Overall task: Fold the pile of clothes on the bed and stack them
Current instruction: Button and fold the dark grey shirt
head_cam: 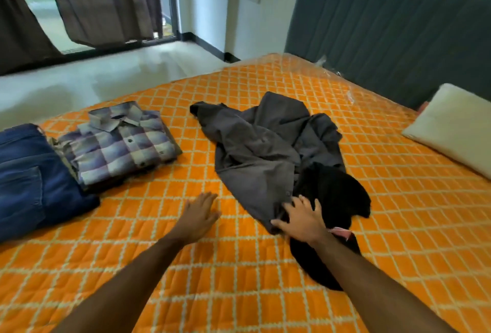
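Two unfolded garments lie tangled mid-bed: one grey shirt (255, 146) spread crumpled, and one black garment (334, 189) partly under its near edge. The right hand (300, 219) pinches the grey shirt's near hem where it overlaps the black one. The left hand (200, 214) hovers flat, fingers straight, holding nothing, over the orange quilt (239, 279). Two folded pieces sit at the left: one plaid shirt (119, 141) and one pair of blue jeans (29, 178), touching. One white pillow (454, 125) lies by the grey headboard (385, 26).
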